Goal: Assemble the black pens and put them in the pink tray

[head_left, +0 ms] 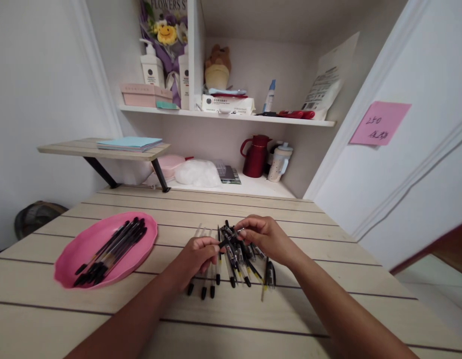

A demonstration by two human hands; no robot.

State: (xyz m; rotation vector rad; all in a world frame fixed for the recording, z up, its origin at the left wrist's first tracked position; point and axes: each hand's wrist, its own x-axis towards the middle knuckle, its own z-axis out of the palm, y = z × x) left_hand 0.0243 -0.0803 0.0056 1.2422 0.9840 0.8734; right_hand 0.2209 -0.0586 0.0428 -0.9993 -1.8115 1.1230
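Note:
My left hand point(201, 255) is closed, thumb and finger pinching a dark pen piece point(224, 243) that points toward the right hand. My right hand point(264, 236) pinches a small shiny pen piece point(240, 231) at its fingertips, close to that dark one; whether the two touch I cannot tell. Below and between the hands lies a loose heap of pen parts point(239, 257), with clear caps, black ends and thin yellow-tipped refills. Several clear pen barrels point(204, 281) with black ends lie side by side under my left hand, which partly hides them.
At the left, a pink tray point(150, 239) holds a bundle of black pens point(115, 249). A small raised shelf point(74, 145) with blue paper point(129, 143) stands behind it. Farther back are a red jug point(255, 157), a tumbler point(279, 163) and a white plastic bag point(198, 173).

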